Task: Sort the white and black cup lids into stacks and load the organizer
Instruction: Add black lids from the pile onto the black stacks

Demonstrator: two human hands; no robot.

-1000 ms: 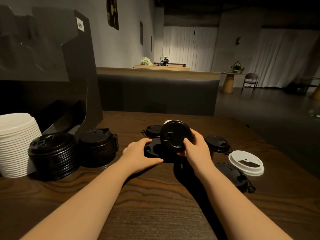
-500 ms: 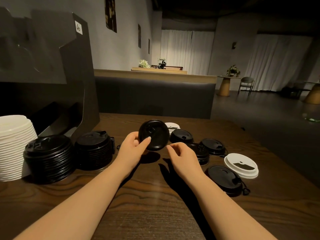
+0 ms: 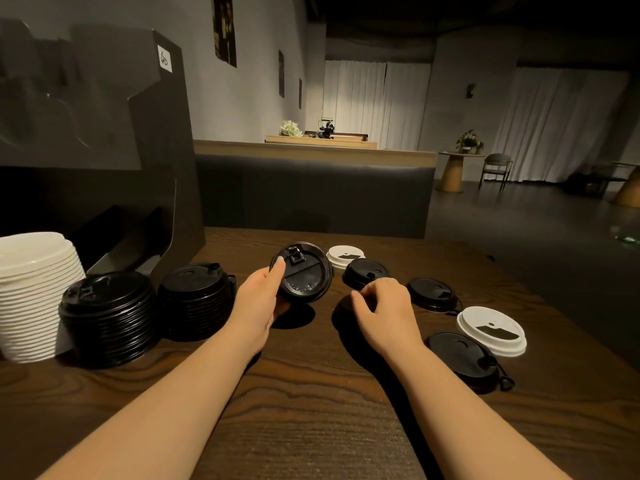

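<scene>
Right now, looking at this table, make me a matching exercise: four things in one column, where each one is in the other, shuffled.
Things:
1. tilted black lid
2. white stack
3. right hand
4. big white lid

Places:
A. far left of the table
B. held in the left hand
C. flat on the table's right side
D. over loose black lids at centre

Pairs: 1-B, 2-A, 3-D, 4-C

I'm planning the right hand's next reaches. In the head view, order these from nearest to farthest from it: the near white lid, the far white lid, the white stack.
From the right hand:
1. Near white lid, right of it.
2. Far white lid, behind it.
3. White stack, far left.
</scene>
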